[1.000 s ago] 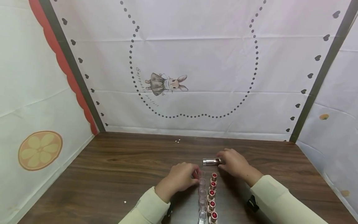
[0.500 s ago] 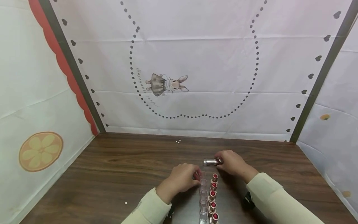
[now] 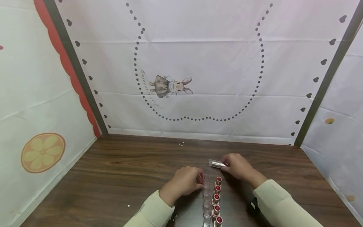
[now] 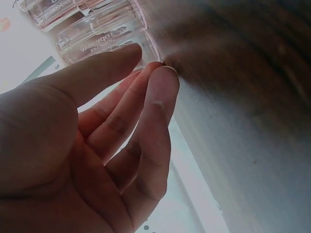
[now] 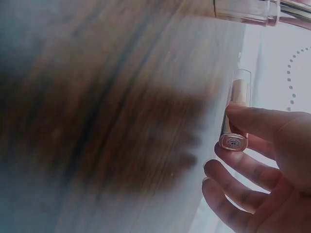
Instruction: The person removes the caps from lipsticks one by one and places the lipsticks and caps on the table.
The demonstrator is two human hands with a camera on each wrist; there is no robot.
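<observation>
In the head view, my right hand (image 3: 238, 165) pinches a capped lipstick (image 3: 216, 163) whose clear cap points left. Seen from the right wrist, the thumb crosses the lipstick (image 5: 238, 92) and its round label (image 5: 233, 142) shows at the base; the lower fingers are loosely bent. My left hand (image 3: 185, 181) is bent at the far end of a row of clear caps (image 3: 207, 197). In the left wrist view, its thumb overlaps the end clear cap (image 4: 109, 41), with the fingertips at that cap's rim. Beside the caps stands a row of uncapped red lipsticks (image 3: 216, 198).
Dark wood table (image 3: 136, 164) runs to a white printed cloth wall (image 3: 198, 132) at the back, with cloth walls at both sides. Small white bits (image 3: 181, 143) lie near the back, and another white bit (image 3: 128, 205) lies left of my left sleeve.
The lipstick in my right hand has turned slightly, its clear-cap end now tilted farther up the view. My left hand stays at the caps. The head view has shifted a little.
</observation>
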